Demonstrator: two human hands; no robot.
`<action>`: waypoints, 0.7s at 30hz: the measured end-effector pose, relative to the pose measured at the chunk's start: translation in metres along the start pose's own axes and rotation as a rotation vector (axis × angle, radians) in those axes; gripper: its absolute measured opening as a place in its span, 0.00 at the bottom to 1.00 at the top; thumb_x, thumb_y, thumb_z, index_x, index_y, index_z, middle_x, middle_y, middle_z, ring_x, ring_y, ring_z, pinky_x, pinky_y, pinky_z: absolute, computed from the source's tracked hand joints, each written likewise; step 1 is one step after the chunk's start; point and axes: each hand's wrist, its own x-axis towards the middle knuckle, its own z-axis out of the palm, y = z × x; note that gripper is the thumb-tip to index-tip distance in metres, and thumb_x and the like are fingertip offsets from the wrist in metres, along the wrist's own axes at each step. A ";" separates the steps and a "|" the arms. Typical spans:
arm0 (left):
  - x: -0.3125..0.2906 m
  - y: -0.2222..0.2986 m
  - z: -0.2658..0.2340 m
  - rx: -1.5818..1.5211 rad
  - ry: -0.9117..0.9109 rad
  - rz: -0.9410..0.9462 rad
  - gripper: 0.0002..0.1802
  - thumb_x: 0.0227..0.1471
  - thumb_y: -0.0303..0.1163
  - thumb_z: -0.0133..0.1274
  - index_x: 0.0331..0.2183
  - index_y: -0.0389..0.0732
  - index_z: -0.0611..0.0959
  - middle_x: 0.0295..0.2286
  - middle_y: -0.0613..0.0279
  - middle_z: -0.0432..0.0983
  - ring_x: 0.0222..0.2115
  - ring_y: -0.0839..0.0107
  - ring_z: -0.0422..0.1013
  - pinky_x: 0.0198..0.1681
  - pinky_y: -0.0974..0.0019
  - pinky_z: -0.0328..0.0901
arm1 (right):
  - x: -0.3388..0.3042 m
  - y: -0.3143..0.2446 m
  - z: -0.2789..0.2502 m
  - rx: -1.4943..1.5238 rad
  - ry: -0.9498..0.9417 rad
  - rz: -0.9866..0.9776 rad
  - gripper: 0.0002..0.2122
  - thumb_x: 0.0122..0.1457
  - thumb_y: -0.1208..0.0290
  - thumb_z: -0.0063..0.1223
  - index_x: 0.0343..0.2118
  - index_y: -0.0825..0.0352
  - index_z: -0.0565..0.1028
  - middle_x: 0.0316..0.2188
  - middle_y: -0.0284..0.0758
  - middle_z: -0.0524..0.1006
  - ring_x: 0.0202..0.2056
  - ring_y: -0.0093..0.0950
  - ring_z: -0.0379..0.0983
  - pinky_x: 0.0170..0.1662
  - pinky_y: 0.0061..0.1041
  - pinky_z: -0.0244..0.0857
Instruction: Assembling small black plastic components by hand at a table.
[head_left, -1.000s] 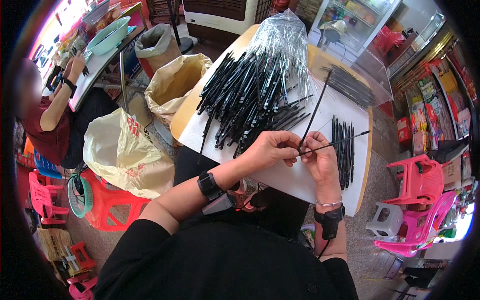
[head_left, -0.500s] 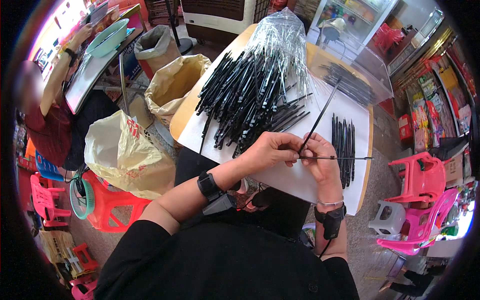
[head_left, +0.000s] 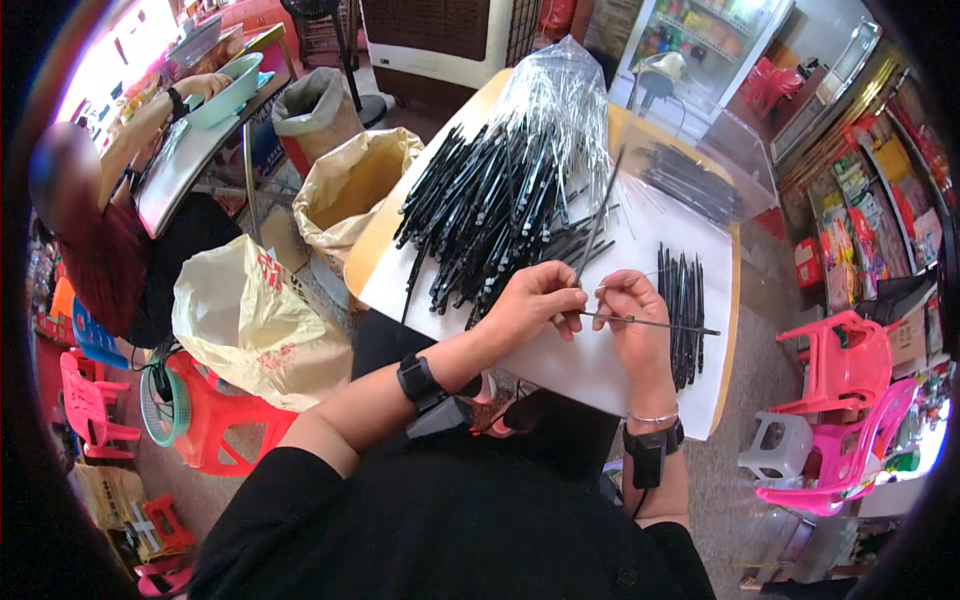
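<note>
My left hand is closed, pinching thin black rods between thumb and fingers over the white tabletop. One slender black rod slants up and away from it. A second thin rod runs rightward, passing across my right hand. My right hand is curled close by, its thumb and fingertips pinching a fine pale strand. Beyond my left hand lies a large heap of black rods, partly inside a clear plastic bag. A smaller row of black rods lies right of my right hand.
Left of the table stand an open paper sack and a pale yellow plastic bag. A clear box with dark rods sits at the far right corner. Another person is at the left; pink chairs stand right.
My hands have drawn slightly apart. The upright rod has shifted left and stands steeper, and the sideways rod now tilts down to the right. The other person's hand has moved into the green basin.
</note>
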 end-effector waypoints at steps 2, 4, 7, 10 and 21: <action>-0.002 0.002 0.004 -0.085 0.107 0.004 0.07 0.51 0.26 0.51 0.29 0.36 0.70 0.23 0.61 0.73 0.21 0.71 0.73 0.23 0.71 0.69 | -0.005 -0.005 0.015 -0.034 -0.028 -0.051 0.05 0.53 0.80 0.49 0.34 0.70 0.70 0.24 0.34 0.71 0.22 0.21 0.67 0.28 0.19 0.65; -0.003 -0.002 0.003 -0.059 0.109 0.034 0.07 0.51 0.26 0.51 0.29 0.36 0.70 0.23 0.61 0.73 0.22 0.71 0.74 0.24 0.71 0.70 | -0.009 -0.007 0.022 -0.091 -0.031 -0.071 0.06 0.54 0.78 0.47 0.35 0.70 0.70 0.22 0.32 0.69 0.23 0.21 0.66 0.30 0.20 0.64; -0.006 0.000 0.008 0.145 0.059 0.046 0.07 0.50 0.25 0.51 0.27 0.36 0.69 0.23 0.61 0.72 0.24 0.74 0.73 0.26 0.72 0.68 | -0.006 -0.008 0.007 -0.105 0.034 0.015 0.06 0.55 0.75 0.45 0.34 0.71 0.70 0.21 0.31 0.68 0.23 0.19 0.66 0.28 0.18 0.62; -0.004 -0.008 0.010 0.347 -0.016 0.111 0.07 0.50 0.28 0.52 0.29 0.35 0.72 0.23 0.64 0.74 0.23 0.81 0.67 0.26 0.75 0.63 | -0.009 -0.008 0.010 -0.184 -0.013 0.003 0.06 0.56 0.74 0.43 0.31 0.71 0.70 0.20 0.29 0.67 0.20 0.18 0.64 0.26 0.17 0.61; -0.003 -0.009 0.018 0.260 0.177 0.129 0.08 0.51 0.29 0.54 0.27 0.32 0.76 0.22 0.67 0.72 0.23 0.83 0.66 0.27 0.76 0.65 | -0.007 0.009 0.010 -0.381 0.121 -0.203 0.07 0.56 0.78 0.46 0.37 0.72 0.67 0.22 0.30 0.70 0.18 0.15 0.64 0.21 0.15 0.60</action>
